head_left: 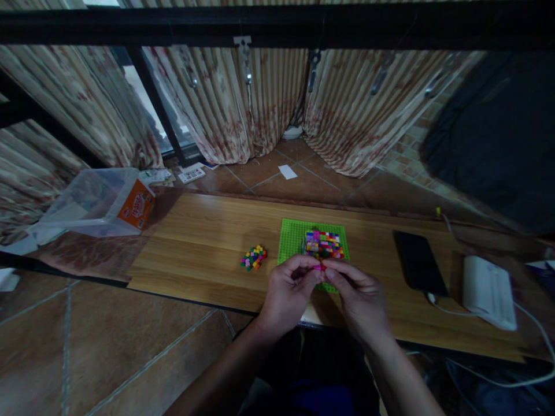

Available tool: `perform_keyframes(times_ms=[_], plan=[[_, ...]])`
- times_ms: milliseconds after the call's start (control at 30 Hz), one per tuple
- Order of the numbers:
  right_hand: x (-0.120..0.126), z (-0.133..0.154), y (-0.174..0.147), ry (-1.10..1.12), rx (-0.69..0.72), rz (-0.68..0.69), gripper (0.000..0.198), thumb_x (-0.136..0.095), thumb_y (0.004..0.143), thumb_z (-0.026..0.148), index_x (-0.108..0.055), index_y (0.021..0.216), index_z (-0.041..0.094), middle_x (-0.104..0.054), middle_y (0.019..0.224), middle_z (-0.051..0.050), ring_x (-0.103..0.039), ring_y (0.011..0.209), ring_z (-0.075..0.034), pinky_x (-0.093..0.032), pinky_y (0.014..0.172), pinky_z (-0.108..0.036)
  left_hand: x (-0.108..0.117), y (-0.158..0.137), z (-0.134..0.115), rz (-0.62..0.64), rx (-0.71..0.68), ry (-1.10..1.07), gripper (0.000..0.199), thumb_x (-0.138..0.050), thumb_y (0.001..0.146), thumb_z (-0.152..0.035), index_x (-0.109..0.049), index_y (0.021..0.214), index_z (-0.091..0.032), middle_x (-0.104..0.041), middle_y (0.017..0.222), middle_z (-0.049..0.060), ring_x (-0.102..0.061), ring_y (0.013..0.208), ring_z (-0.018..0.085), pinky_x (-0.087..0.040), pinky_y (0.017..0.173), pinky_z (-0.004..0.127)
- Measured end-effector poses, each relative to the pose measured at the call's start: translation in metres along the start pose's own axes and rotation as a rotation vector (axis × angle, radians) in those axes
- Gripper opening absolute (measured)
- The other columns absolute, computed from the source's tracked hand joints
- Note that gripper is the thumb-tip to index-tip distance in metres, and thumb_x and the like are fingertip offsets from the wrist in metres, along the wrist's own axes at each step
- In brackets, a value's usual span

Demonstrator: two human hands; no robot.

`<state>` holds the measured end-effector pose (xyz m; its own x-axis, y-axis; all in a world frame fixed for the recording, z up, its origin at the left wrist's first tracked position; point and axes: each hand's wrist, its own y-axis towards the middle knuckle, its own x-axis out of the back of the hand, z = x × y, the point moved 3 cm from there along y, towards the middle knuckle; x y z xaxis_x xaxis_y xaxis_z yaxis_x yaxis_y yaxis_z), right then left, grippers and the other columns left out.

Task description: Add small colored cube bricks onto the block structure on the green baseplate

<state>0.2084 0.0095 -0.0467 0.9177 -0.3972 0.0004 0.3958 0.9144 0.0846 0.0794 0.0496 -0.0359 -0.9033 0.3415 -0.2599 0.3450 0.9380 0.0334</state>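
Note:
My left hand (290,292) and my right hand (362,294) meet over the near part of a green studded baseplate (288,236). Between their fingertips is a small pink toy brick (319,267), with a bit of red beside it; both hands pinch there, and the fingers partly cover it. Just beyond them, a block of many-coloured toy bricks (323,241) stands on the baseplate, its near side hidden by my fingers. Left of the baseplate, a loose pile of small coloured bricks (254,257) lies on the wooden tabletop (195,248).
A clear plastic bin (95,202) with an orange label is at the left. On the right side of the table lie a black phone (420,263) with a cable and a white box-shaped device (489,292). A dark bar (277,26) crosses the top of the view, before curtains.

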Motion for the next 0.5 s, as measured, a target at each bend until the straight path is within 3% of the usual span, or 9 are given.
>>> perform_keyframes(times_ms=[300,500], plan=[[0.0,0.012,0.001,-0.086,0.009,0.031,0.01,-0.073,0.076,0.03,-0.076,0.085,0.028,-0.072,0.088,0.001,-0.065,0.081,-0.015,-0.052,0.076,-0.028,0.003,-0.003,0.003,-0.013,-0.047,0.056,0.007,-0.065,0.083,-0.02,-0.067,0.089,-0.016,-0.067,0.081,0.0,-0.062,0.074,0.01,-0.051,0.071,0.021],[-0.001,0.002,0.001,0.074,-0.153,0.054,0.019,-0.078,0.071,0.031,-0.076,0.09,0.029,-0.074,0.086,0.001,-0.066,0.078,-0.014,-0.052,0.075,-0.027,0.002,-0.002,0.001,0.005,-0.036,0.022,0.006,-0.065,0.083,-0.017,-0.068,0.088,-0.015,-0.068,0.081,0.001,-0.063,0.075,0.011,-0.052,0.072,0.022]])
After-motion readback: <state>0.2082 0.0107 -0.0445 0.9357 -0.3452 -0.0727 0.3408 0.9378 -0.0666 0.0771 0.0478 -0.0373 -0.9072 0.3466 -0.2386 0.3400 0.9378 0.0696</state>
